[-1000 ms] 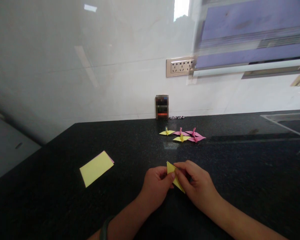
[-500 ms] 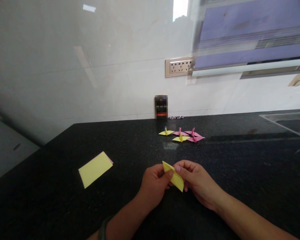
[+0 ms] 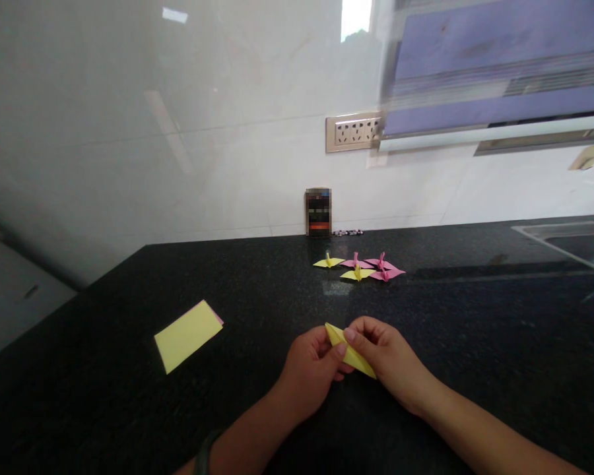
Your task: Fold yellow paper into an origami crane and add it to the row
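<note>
Both hands pinch a folded yellow paper piece [image 3: 354, 354] just above the black counter [image 3: 257, 297]. My left hand [image 3: 311, 369] grips its left end with thumb and fingers closed. My right hand [image 3: 391, 359] holds the upper edge, fingers curled round it. The piece is long and narrow, pointed at both ends, slanting down to the right. A stack of square paper, yellow on top with pink under it [image 3: 188, 334], lies to the left of my hands.
Several finished paper cranes, yellow and pink [image 3: 359, 267], stand in a cluster farther back. A small dark box [image 3: 319, 212] leans at the wall, with small beads beside it. A socket strip [image 3: 354, 132] sits on the wall. A sink edge [image 3: 564, 232] is at the far right.
The yellow piece has been turned and pressed flatter, now lying longer and narrower toward the right. Both hands stayed in nearly the same place.
</note>
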{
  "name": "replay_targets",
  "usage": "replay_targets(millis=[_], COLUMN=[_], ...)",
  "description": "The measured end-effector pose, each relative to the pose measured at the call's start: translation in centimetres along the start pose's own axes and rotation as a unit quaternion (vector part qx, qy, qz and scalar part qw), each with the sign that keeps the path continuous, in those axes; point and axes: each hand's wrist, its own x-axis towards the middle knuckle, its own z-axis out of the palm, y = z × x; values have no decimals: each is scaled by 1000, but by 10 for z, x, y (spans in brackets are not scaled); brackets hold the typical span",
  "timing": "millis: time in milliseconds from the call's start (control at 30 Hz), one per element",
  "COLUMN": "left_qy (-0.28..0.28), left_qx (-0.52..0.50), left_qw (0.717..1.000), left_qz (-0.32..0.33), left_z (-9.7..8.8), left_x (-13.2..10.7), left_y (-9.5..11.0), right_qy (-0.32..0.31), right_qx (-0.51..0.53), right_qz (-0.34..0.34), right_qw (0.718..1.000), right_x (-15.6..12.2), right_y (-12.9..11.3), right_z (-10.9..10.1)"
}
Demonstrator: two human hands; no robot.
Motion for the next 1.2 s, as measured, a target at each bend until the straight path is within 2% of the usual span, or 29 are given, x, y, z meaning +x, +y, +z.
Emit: replay_targets(millis=[133,233,333,400,467,533,567,633,700,767,900,1033,1200], left_qy=[28,46,36,44,79,122,141,159,153,135,105,46,44], left_qx=[45,39,-8,-35,-48,-62,-70,-90,-101,-94,-57,-60,-93], left_qw=[998,998,998,997,995,990,987,983,983,986,993,997,995], left_qz=[30,-5,-49,-55,-46,-28,-19,-10,-12,-12,5,4,-8], left_z=[-2,-2,-2,-2,-3,-4,-5,-6,-6,-5,-3,0,3], left_x=[0,0,1,2,4,5,6,7,7,5,2,0,0], left_y=[2,4,6,7,7,6,6,4,3,3,4,5,5], right_qy=[-16,-54,-84,-50,39,124,141,115,63,44,44,9,38], right_qx=[-27,-39,-37,-17,1,9,7,-15,-54,-71,-82,-64,-65], right_qz=[-2,9,28,19,-26,-96,-125,-149,-130,-125,-139,-127,-115], right_qw=[1000,998,995,998,999,987,982,982,988,989,986,990,990], right_x=[1,0,0,0,2,2,2,1,-1,-2,-1,0,1], right_y=[-2,-7,-11,-11,-10,-8,-8,-6,-4,-2,0,-1,1], right_z=[-5,-8,-9,-11,-13,-15,-15,-13,-8,-3,1,-3,-3])
